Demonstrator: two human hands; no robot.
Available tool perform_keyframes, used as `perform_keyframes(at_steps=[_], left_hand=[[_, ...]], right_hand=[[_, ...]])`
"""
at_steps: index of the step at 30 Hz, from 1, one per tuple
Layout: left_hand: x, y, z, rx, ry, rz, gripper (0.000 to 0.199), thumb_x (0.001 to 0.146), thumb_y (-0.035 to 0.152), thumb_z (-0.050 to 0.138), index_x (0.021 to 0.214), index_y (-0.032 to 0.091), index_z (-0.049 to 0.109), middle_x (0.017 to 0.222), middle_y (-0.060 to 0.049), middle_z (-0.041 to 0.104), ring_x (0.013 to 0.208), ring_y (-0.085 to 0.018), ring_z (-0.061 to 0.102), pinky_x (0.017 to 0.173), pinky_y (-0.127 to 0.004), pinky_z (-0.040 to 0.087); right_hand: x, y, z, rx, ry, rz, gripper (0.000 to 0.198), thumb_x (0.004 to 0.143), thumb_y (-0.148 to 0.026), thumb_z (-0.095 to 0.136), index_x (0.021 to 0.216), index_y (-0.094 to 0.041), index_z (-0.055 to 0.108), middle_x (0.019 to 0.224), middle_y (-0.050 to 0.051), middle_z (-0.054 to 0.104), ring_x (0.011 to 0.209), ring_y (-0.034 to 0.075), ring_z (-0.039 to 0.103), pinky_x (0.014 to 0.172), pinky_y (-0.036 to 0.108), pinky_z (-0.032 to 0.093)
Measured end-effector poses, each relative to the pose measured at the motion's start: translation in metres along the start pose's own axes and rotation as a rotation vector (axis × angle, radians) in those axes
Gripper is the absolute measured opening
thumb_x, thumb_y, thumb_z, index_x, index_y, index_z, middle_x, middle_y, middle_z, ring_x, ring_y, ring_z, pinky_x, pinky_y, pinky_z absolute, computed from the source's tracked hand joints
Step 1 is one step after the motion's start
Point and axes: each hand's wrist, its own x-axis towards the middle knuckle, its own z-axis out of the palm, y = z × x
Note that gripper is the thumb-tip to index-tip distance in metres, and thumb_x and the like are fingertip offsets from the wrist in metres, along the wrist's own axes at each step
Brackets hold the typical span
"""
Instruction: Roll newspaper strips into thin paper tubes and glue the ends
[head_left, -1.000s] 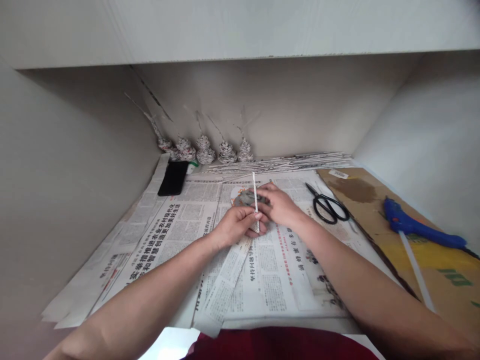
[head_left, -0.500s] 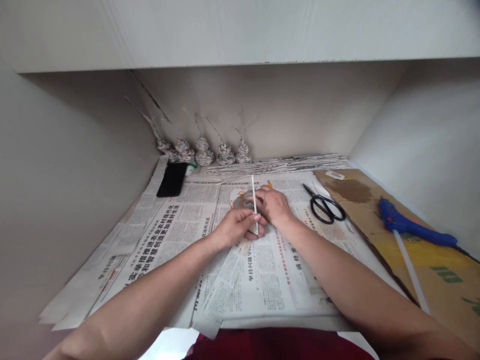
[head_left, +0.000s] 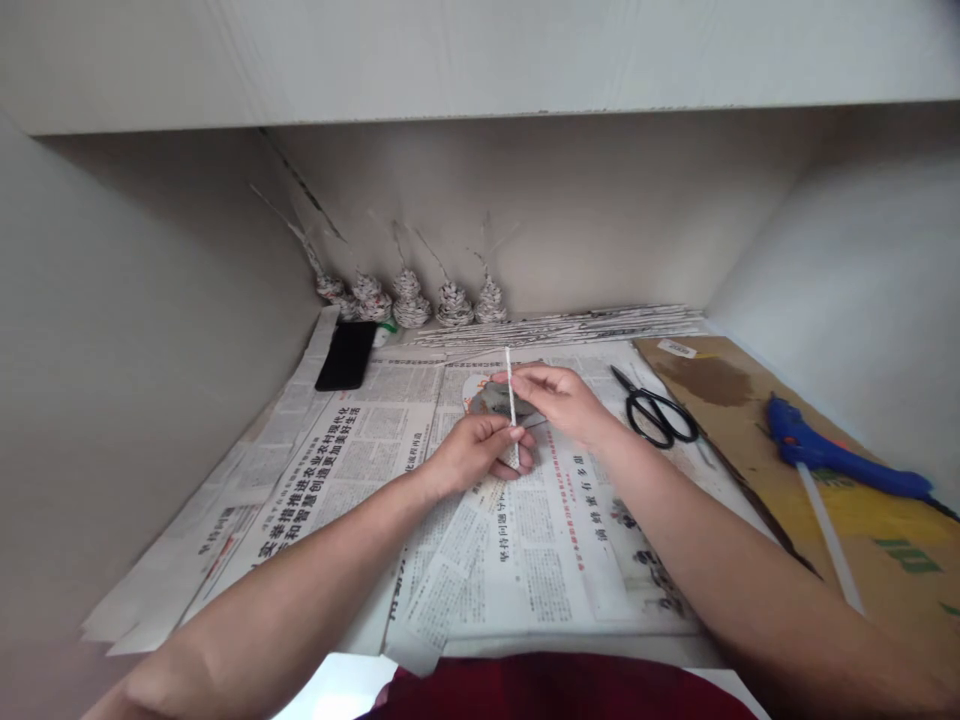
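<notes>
A thin white rolled paper tube stands nearly upright between my hands. My left hand is closed round its lower end, thumb and fingers pressed together. My right hand pinches the tube higher up with thumb and fingertips. Behind the tube, a grey lump, perhaps a cloth, rests on a round white and orange printed piece. Sheets of newspaper lie under both hands, with a few loose strips near the left forearm.
Black scissors lie to the right, and a blue glue gun rests on cardboard. A black phone is at the back left. Several woven paper gourds line the back wall, beside a bundle of paper tubes.
My right hand has come up and right from the grey lump, and its fingers are now at the tube's upper part. My left hand keeps its hold.
</notes>
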Motion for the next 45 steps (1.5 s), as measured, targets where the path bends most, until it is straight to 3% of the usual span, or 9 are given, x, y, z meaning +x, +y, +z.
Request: perform_keyframes(at_steps=[5, 11, 16, 22, 27, 32, 37, 42, 45], left_hand=[[0.000, 0.001, 0.001, 0.006, 0.017, -0.001, 0.038, 0.085, 0.045, 0.055, 0.095, 0.010, 0.065, 0.078, -0.008, 0.065, 0.077, -0.016, 0.065, 0.067, -0.029, 0.054], [0.000, 0.001, 0.001, -0.011, 0.007, 0.007, 0.039, 0.084, 0.047, 0.056, 0.095, 0.011, 0.066, 0.078, -0.007, 0.065, 0.077, -0.016, 0.064, 0.066, -0.029, 0.054], [-0.002, 0.001, 0.002, 0.003, -0.007, -0.010, 0.036, 0.083, 0.044, 0.059, 0.094, 0.011, 0.066, 0.079, -0.007, 0.066, 0.077, -0.015, 0.063, 0.068, -0.029, 0.055], [-0.002, 0.001, 0.001, -0.024, 0.011, 0.010, 0.036, 0.084, 0.045, 0.057, 0.094, 0.012, 0.066, 0.078, -0.007, 0.066, 0.078, -0.016, 0.064, 0.068, -0.030, 0.055], [-0.002, 0.002, 0.002, -0.022, -0.006, 0.000, 0.036, 0.083, 0.045, 0.058, 0.093, 0.011, 0.066, 0.079, -0.007, 0.066, 0.075, -0.015, 0.065, 0.069, -0.030, 0.055], [-0.002, 0.001, 0.002, -0.044, 0.007, 0.016, 0.038, 0.083, 0.046, 0.058, 0.095, 0.011, 0.067, 0.078, -0.007, 0.066, 0.076, -0.016, 0.065, 0.069, -0.031, 0.055], [-0.003, 0.002, 0.003, -0.032, -0.013, -0.010, 0.037, 0.083, 0.045, 0.058, 0.095, 0.011, 0.066, 0.080, -0.008, 0.067, 0.075, -0.015, 0.064, 0.068, -0.030, 0.055], [-0.002, 0.002, 0.002, -0.036, -0.001, -0.003, 0.039, 0.084, 0.046, 0.057, 0.096, 0.010, 0.066, 0.080, -0.008, 0.066, 0.076, -0.016, 0.064, 0.068, -0.030, 0.055], [-0.002, 0.000, 0.002, -0.031, -0.021, 0.001, 0.038, 0.084, 0.045, 0.058, 0.096, 0.010, 0.066, 0.082, -0.009, 0.066, 0.078, -0.016, 0.064, 0.069, -0.030, 0.055]], right_hand=[[-0.001, -0.003, 0.007, 0.265, 0.141, 0.167, 0.027, 0.062, -0.040, 0.079, 0.063, -0.017, 0.065, 0.059, -0.003, 0.059, 0.056, 0.010, 0.051, 0.058, 0.025, 0.041], [-0.003, -0.015, 0.008, 0.304, 0.033, 0.267, 0.030, 0.066, -0.044, 0.076, 0.074, -0.016, 0.071, 0.065, 0.000, 0.062, 0.048, 0.007, 0.042, 0.047, 0.023, 0.032], [-0.002, -0.014, 0.006, 0.404, 0.146, 0.249, 0.030, 0.058, -0.040, 0.081, 0.057, -0.016, 0.062, 0.054, -0.003, 0.055, 0.046, 0.006, 0.039, 0.045, 0.023, 0.028], [-0.001, -0.010, -0.001, 0.297, -0.044, 0.247, 0.030, 0.067, -0.043, 0.075, 0.079, -0.015, 0.073, 0.072, 0.002, 0.065, 0.050, 0.006, 0.040, 0.045, 0.024, 0.024], [-0.003, -0.013, 0.001, 0.348, 0.090, 0.259, 0.027, 0.059, -0.039, 0.081, 0.063, -0.016, 0.066, 0.060, -0.002, 0.058, 0.048, 0.006, 0.038, 0.045, 0.024, 0.025], [-0.003, -0.012, 0.000, 0.285, -0.061, 0.268, 0.030, 0.066, -0.043, 0.076, 0.079, -0.016, 0.072, 0.073, 0.002, 0.065, 0.053, 0.007, 0.043, 0.047, 0.024, 0.029], [-0.002, -0.010, -0.001, 0.336, 0.043, 0.256, 0.027, 0.061, -0.038, 0.081, 0.062, -0.016, 0.065, 0.059, -0.003, 0.056, 0.048, 0.006, 0.038, 0.046, 0.024, 0.025], [-0.003, -0.009, -0.004, 0.317, -0.095, 0.283, 0.029, 0.069, -0.042, 0.074, 0.081, -0.017, 0.072, 0.079, 0.003, 0.067, 0.059, 0.009, 0.050, 0.053, 0.025, 0.035], [-0.003, -0.009, -0.003, 0.329, -0.036, 0.278, 0.026, 0.064, -0.038, 0.079, 0.073, -0.016, 0.070, 0.072, 0.001, 0.066, 0.060, 0.009, 0.051, 0.058, 0.025, 0.038]])
